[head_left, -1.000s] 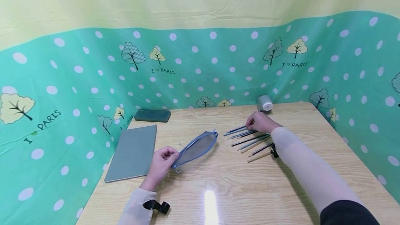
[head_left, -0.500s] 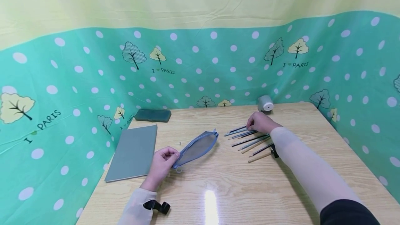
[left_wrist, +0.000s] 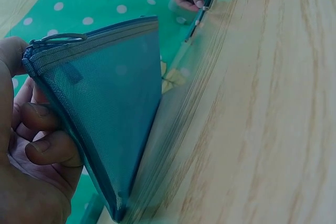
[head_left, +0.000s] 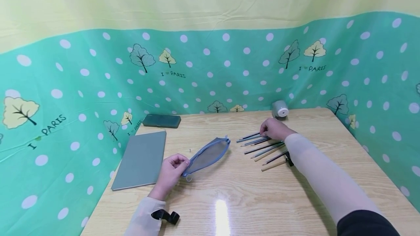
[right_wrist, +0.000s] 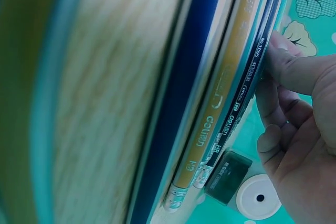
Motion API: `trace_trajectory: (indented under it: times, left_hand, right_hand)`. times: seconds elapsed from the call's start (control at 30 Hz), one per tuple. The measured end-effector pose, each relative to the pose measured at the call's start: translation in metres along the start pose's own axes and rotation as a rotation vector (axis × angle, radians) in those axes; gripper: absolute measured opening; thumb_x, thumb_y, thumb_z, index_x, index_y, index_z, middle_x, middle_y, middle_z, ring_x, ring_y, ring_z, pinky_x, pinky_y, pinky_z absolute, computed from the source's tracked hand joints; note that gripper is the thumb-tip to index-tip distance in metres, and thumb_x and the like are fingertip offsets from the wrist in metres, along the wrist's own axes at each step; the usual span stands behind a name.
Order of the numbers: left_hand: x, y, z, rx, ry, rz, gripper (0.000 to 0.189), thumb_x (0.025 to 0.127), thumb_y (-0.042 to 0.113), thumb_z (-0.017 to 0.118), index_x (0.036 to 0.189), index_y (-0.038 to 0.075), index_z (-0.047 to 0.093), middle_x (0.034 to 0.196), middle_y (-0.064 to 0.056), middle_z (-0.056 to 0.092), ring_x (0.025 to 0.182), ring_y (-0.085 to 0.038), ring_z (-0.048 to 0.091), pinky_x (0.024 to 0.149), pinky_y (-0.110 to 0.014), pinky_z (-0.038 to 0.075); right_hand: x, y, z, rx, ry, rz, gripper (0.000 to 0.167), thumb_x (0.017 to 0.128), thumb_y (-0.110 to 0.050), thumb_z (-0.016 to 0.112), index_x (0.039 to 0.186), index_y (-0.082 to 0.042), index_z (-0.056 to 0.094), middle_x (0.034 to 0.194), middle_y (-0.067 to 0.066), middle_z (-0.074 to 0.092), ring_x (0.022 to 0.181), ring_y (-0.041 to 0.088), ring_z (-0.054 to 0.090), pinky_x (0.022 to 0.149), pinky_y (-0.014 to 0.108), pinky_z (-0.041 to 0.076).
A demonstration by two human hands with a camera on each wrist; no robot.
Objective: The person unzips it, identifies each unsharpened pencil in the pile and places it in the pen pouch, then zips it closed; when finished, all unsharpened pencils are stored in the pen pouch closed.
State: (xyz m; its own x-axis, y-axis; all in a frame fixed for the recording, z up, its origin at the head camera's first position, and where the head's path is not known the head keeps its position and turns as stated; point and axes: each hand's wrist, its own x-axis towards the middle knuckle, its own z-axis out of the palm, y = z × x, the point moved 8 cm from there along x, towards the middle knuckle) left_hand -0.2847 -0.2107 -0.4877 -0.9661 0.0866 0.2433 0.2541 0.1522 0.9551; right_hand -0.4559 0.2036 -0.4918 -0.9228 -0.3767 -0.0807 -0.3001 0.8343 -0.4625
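Observation:
My left hand (head_left: pixel 170 174) grips one end of a blue-edged mesh zip pouch (head_left: pixel 210 154), thumb and fingers closed on its corner. In the left wrist view the pouch (left_wrist: pixel 107 93) stands up from the table, its zipper pull at the top. Several pencils (head_left: pixel 264 153) lie side by side right of the pouch, some dark, some blue, some wood-coloured. My right hand (head_left: pixel 277 129) is at the far side of this row, thumb and fingertips pinching the outermost dark pencil (right_wrist: pixel 242 90). Printed lettering and an eraser end show on a yellow pencil (right_wrist: pixel 210 129).
A grey notebook (head_left: pixel 141 159) lies at the left, with a dark green case (head_left: pixel 161 121) behind it. Beyond my right hand stands a small grey-green sharpener-like device (head_left: pixel 280 109) with a round, holed face. A patterned cloth (head_left: pixel 197 65) hangs round the wooden table (head_left: pixel 223 188).
The head view has shifted slightly, so everything sits a little further right. Both hands keep their places and their hold; nothing else visibly differs.

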Motion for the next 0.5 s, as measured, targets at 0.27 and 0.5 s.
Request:
trace_trajectory:
  times: [0.27, 0.5]
  left_hand:
    - [0.0001, 0.0008, -0.0001, -0.007, 0.009, 0.0, 0.008, 0.098, 0.004, 0.072, 0.095, -0.004, 0.07, 0.079, -0.004, 0.068, 0.056, -0.006, 0.05, 0.054, -0.021, 0.044]
    - [-0.0008, 0.0016, 0.0, -0.027, 0.021, -0.01, 0.007, 0.097, 0.001, 0.071, 0.093, -0.005, 0.07, 0.078, -0.005, 0.068, 0.055, -0.006, 0.05, 0.053, -0.02, 0.042]
  right_hand:
    - [-0.0011, 0.0043, -0.0001, -0.01, 0.009, -0.015, 0.011, 0.096, -0.006, 0.076, 0.088, -0.014, 0.078, 0.086, -0.003, 0.072, 0.084, 0.019, 0.064, 0.082, 0.044, 0.055]
    - [-0.0096, 0.0007, -0.0067, 0.015, 0.029, -0.012, 0.009, 0.097, -0.008, 0.075, 0.09, -0.013, 0.076, 0.09, -0.001, 0.071, 0.088, 0.02, 0.064, 0.084, 0.046, 0.053]
